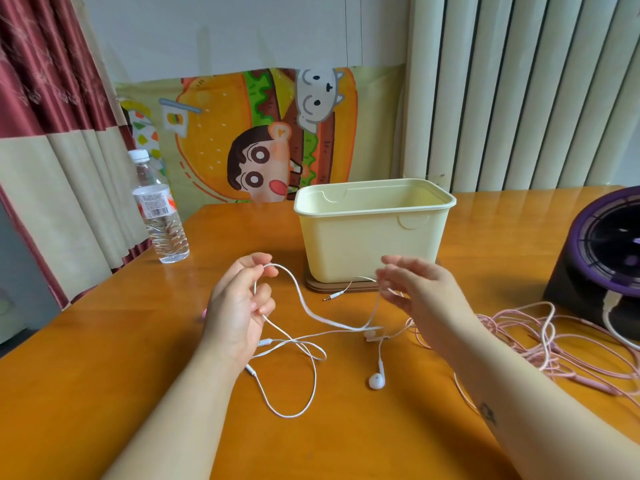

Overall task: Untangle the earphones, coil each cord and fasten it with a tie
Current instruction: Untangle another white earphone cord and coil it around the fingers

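**Item:** white earphones [322, 319], cord uncoiled and untied, held up between the two hands.

- **Left hand [239, 306]:** fingers curled round a loop of the white cord. The cord arches out from the fingertips and drops to the table [104, 341] between the hands.
- **Right hand [419, 292]:** fingertips pinching the same cord near its plug end, other fingers loosely spread (blurred, so the exact grip is uncertain).
- **Plug [327, 298]:** between the hands, just left of the right fingertips.
- **Earbud [376, 381]:** lying on the table, nearer the person than the right hand. Slack cord is looped below the left wrist.
- **Pink earphones [540, 344]:** tangled heap on the table, right of the right forearm.
- **Yellow bin [374, 237]:** upright, beyond both hands.
- **Water bottle [159, 216]:** beyond and left of the left hand.
- **Purple fan [609, 251]:** well right of the right hand
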`<state>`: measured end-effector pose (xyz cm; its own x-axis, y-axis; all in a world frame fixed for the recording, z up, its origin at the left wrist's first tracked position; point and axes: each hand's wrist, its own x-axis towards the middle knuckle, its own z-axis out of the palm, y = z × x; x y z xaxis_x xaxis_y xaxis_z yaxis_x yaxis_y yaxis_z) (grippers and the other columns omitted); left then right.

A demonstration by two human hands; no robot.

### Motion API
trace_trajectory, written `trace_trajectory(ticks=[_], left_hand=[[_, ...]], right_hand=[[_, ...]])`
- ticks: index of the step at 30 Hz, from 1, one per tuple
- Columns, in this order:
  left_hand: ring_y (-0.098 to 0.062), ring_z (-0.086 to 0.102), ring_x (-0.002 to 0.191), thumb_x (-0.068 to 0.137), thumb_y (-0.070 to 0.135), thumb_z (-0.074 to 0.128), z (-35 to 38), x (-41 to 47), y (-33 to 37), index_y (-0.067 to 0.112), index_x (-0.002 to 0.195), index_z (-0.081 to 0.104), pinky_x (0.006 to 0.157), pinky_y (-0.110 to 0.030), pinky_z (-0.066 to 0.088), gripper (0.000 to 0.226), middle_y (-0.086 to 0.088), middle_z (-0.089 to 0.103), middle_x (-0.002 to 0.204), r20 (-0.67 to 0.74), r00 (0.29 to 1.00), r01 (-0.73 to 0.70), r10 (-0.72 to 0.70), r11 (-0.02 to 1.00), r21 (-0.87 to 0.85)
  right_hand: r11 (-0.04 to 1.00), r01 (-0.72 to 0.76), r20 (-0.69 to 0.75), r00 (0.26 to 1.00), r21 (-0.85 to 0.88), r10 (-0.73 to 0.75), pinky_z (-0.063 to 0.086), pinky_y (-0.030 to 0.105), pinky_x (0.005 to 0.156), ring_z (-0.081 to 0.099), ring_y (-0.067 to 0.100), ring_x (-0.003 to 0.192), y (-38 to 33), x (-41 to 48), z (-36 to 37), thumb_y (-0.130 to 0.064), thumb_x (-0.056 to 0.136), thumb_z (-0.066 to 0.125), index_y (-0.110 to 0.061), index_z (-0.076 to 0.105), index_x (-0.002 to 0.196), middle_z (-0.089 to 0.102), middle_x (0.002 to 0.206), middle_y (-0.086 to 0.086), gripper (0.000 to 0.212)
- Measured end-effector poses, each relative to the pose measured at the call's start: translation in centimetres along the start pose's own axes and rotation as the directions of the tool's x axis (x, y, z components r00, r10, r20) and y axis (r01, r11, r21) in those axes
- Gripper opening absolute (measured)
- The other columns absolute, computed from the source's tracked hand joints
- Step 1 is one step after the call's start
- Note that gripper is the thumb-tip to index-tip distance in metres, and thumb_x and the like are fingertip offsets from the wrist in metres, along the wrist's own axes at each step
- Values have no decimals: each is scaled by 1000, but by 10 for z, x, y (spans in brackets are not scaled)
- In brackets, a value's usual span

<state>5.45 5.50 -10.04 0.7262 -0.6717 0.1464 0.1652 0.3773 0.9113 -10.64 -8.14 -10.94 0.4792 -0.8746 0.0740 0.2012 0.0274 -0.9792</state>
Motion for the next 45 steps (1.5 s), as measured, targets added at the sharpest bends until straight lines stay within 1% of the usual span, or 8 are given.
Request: trace_trajectory(ticks=[3, 6, 12, 16, 25, 32, 38, 45], left_hand=[[-4, 30, 42, 97, 4, 40, 4, -4, 2, 14, 93, 61, 42, -15, 27, 24, 3, 64, 74, 88, 996, -12, 11, 1000, 16], [-3, 31, 43, 97, 2, 41, 9, -8, 5, 13, 96, 62, 43, -13, 29, 24, 3, 69, 79, 168, 985, -43, 31, 997, 66], [-2, 32, 45, 94, -4, 42, 20, -22, 22, 15, 97, 63, 48, -16, 29, 28, 10, 68, 74, 320, 944, -163, 84, 960, 229], [0, 44, 51, 90, -10, 44, 24, -28, 43, 17, 95, 63, 50, -14, 33, 34, 11, 68, 75, 340, 931, -246, 136, 920, 306], [-5, 55, 67, 96, 12, 49, 2, -30, 84, 21, 91, 62, 73, -22, 47, 17, 8, 70, 92, 7, 963, -244, 269, 860, 448], [-4, 59, 87, 97, 25, 48, 6, -52, 110, 22, 94, 63, 66, -19, 42, 16, 7, 66, 88, 37, 955, -245, 296, 706, 664], [-16, 50, 71, 100, 29, 40, 21, -78, 122, 17, 80, 63, 63, -26, 37, 33, -4, 56, 75, 214, 919, -362, 331, 490, 793], [-14, 49, 64, 94, 19, 48, 43, -101, 132, 19, 83, 54, 59, -32, 42, 12, -1, 60, 74, 438, 857, -509, 270, 316, 801]], right_hand=[[788, 217, 157, 976, -576, -154, 50, 22, 71, 59, 4, 73, 5, -2, 1, -21, 91, 61, -19, 64, 109, 64, 80, -10, 18], [562, 337, 226, 939, -755, -260, 38, 20, 63, 48, 0, 69, 0, -7, 4, -34, 92, 57, -26, 60, 116, 48, 79, -11, 26], [757, 417, 425, 882, -503, -204, 54, 23, 68, 63, 11, 76, -54, -36, 31, -54, 78, 60, -30, 53, 127, 61, 108, -10, 54], [836, 372, 539, 835, -403, -111, 36, 16, 44, 42, 8, 48, -84, -47, 41, -27, 88, 63, -13, 66, 107, 55, 64, 0, 23], [989, 138, 200, 972, -46, -126, 24, 17, 43, 28, 9, 47, -102, -42, 12, -15, 95, 54, -7, 63, 89, 31, 57, -2, 13], [946, 90, 75, 995, -310, -70, 34, 22, 50, 41, 12, 53, -73, -45, -3, -16, 96, 52, -5, 63, 94, 45, 66, 3, 16], [702, 207, 295, 956, -682, 5, 40, 16, 41, 63, 16, 53, -89, -76, 11, -35, 98, 46, -11, 52, 120, 55, 116, 4, 33], [811, 362, 610, 793, -459, -8, 45, 22, 56, 59, 15, 56, -159, -132, 52, -48, 86, 59, -23, 58, 112, 69, 98, 1, 37]])
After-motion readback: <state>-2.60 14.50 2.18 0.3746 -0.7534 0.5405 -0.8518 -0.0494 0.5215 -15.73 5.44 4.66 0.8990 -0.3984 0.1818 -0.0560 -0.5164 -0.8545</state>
